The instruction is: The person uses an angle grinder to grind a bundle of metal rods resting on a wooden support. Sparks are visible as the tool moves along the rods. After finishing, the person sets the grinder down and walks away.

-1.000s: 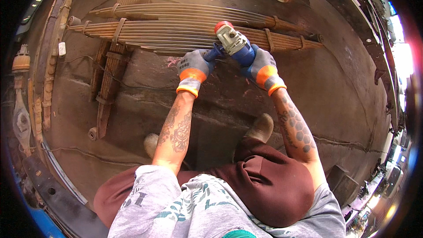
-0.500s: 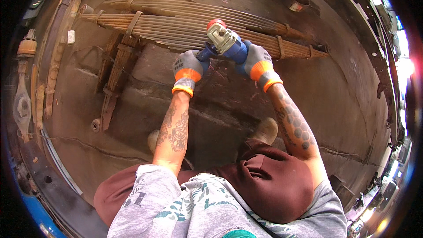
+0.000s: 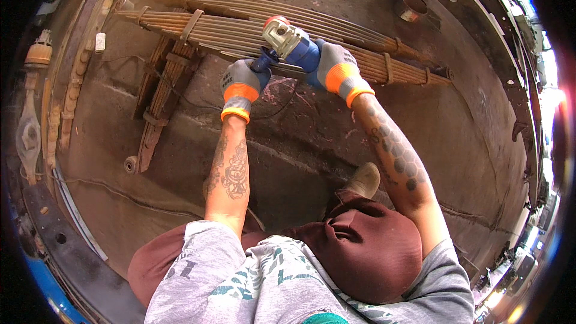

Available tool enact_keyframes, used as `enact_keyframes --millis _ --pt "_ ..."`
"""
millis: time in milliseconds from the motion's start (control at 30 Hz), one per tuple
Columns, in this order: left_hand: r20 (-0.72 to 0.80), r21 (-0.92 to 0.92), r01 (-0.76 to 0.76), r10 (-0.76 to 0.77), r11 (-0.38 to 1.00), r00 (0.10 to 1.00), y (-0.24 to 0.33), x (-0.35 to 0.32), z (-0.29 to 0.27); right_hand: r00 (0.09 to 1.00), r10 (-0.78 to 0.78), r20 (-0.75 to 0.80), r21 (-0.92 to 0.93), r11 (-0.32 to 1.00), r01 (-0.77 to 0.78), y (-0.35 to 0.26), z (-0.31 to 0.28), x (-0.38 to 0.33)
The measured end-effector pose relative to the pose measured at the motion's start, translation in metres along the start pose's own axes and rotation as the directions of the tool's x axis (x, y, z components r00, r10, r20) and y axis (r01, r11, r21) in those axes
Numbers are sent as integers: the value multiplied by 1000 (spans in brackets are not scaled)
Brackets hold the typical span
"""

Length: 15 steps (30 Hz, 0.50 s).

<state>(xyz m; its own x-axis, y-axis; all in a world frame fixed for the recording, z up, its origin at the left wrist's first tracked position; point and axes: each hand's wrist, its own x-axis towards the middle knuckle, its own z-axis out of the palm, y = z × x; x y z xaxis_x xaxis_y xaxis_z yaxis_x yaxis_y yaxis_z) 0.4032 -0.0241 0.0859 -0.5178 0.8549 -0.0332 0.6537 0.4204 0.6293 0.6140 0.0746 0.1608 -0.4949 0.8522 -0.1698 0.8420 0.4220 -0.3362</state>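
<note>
A blue angle grinder [image 3: 302,53] with a silver gear head and a red disc at its far end is held in both my hands, over rusty leaf springs [image 3: 231,35]. My left hand [image 3: 241,79], in a grey and orange work glove, is closed round the grinder's blue side handle [image 3: 264,59]. My right hand [image 3: 337,67], gloved the same way, wraps round the blue motor body. The head lies over the nearer spring pack; whether the disc touches the steel is hidden by the tool.
More leaf springs [image 3: 161,93] lie crosswise under the packs at the left. A round metal ring [image 3: 412,8] sits at the far right. Long steel beams [image 3: 81,66] run along the left, beside an axle-like part [image 3: 30,135]. A thin cable [image 3: 135,201] crosses the floor.
Both hands and the grinder have shifted left and slightly away from me along the springs. The dusty haze at the far side has thinned.
</note>
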Motion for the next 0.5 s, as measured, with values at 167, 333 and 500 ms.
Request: enact_keyframes --millis 167,333,500 --pt "21 28 -14 14 1000 1000 6 2 3 999 44 -12 31 999 -43 11 15 2" --pt "30 0 -52 52 999 998 -18 24 41 998 64 -14 35 997 -63 20 33 16" --pt "48 -18 -75 76 997 996 -23 31 54 995 99 -22 63 993 -97 31 47 25"
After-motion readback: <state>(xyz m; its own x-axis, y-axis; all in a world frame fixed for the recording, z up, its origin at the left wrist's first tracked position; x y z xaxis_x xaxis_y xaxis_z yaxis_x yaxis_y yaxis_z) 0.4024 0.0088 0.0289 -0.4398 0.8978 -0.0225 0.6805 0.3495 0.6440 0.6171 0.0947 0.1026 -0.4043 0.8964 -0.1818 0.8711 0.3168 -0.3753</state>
